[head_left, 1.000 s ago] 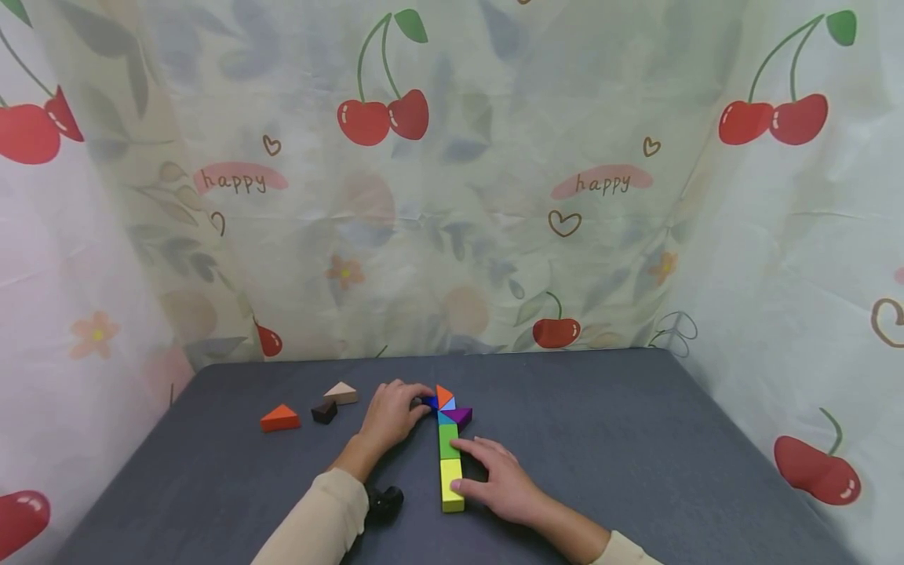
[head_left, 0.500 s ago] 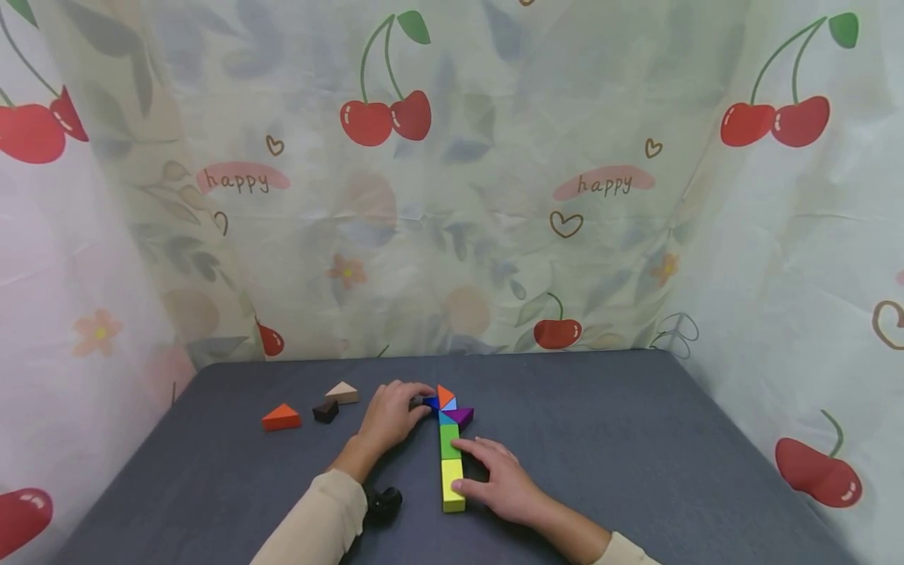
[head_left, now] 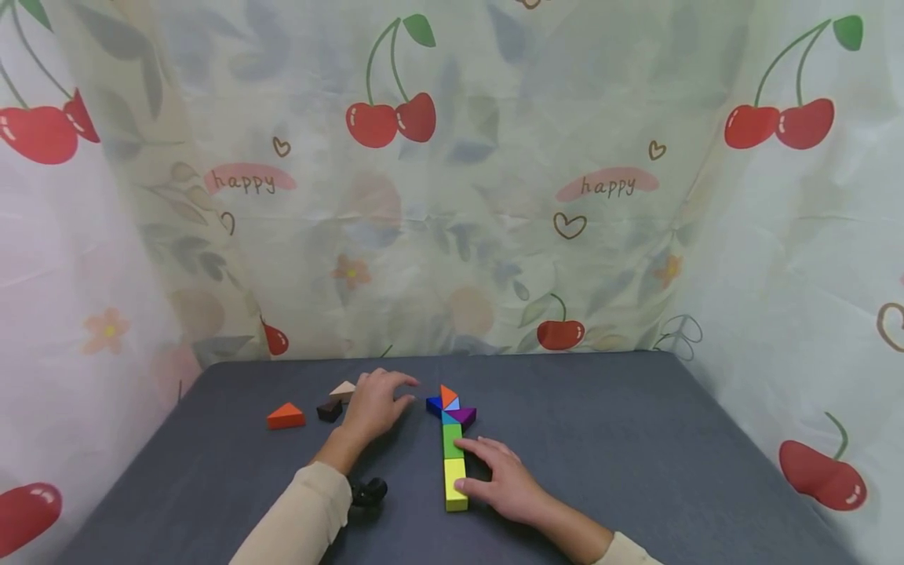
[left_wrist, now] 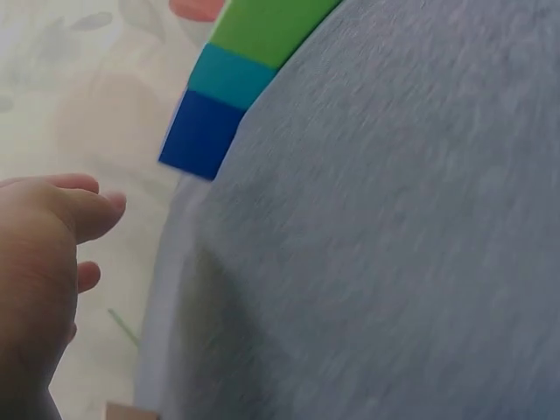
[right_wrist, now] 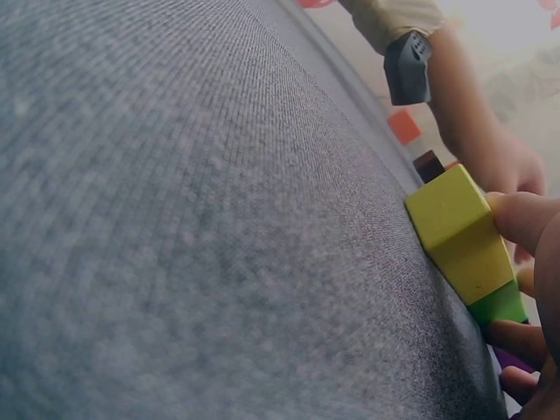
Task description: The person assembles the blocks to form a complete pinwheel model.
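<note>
Left of the frame's middle, on the grey counter [head_left: 600, 431], sit an orange block [head_left: 286, 417], a black block [head_left: 329, 410] and a pale block [head_left: 342, 391] partly hidden by the left hand [head_left: 374, 404]. That hand's grip is wide and holds nothing, near a blue block [head_left: 434, 406]. By the lower middle, a green block [head_left: 453, 440] meets a yellow block [head_left: 455, 480], with a purple block [head_left: 464, 416] above right. The right hand [head_left: 504, 482], grip wide, touches green with a finger, yellow with its thumb.
</note>
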### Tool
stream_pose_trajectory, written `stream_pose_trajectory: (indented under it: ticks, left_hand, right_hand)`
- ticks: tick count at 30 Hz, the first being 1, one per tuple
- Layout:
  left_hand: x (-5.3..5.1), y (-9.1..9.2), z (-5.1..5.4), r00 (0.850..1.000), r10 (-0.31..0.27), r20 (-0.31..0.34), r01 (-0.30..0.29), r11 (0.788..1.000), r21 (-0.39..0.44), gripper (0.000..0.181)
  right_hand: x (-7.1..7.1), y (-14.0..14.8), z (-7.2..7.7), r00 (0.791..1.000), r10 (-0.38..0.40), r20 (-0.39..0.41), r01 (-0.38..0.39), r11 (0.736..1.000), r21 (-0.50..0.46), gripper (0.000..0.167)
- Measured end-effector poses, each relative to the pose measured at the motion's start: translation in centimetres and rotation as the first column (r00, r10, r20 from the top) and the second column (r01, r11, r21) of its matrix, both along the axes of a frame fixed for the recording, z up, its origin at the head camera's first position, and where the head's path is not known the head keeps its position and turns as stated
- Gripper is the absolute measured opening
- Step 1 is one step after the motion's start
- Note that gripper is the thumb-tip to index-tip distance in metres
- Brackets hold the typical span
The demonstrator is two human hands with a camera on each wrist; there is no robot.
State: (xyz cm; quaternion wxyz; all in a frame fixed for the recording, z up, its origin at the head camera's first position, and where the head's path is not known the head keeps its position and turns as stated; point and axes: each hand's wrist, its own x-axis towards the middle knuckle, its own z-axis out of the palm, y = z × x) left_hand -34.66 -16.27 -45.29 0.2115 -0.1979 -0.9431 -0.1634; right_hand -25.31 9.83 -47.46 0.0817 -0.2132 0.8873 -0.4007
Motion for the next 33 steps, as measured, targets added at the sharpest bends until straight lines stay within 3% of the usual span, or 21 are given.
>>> stream_pose_trajectory:
  ticks: [10, 21, 26, 33]
  left_hand:
    - [-0.4, -3.5, 1.2, 1.000, 0.016, 0.012, -0.016, 1.000, -0.006, 0.023]
    - [-0.4, -6.3, 0.5, 0.994, 0.100, -0.042, -0.102, 0.993, -0.066, 0.026]
    - [-0.2, -7.0, 0.1, 0.988, 0.156, 0.013, -0.156, 0.987, -0.030, 0.039]
    - [0.0, -7.9, -0.1, 0.962, 0.241, 0.126, -0.239, 0.970, -0.031, 0.054]
  right_hand:
    - [0.0, 0.2, -0.1, 1.000, -0.001, -0.018, 0.001, 1.000, -0.008, 0.060]
    - [0.0, 0.2, -0.1, 1.000, 0.000, -0.005, 0.000, 1.000, -0.009, 0.060]
    - [0.0, 0.2, -0.2, 1.000, -0.002, -0.013, 0.002, 1.000, -0.012, 0.060]
    - [0.0, 0.2, -0.3, 0.999, 0.010, -0.043, -0.011, 1.000, -0.018, 0.059]
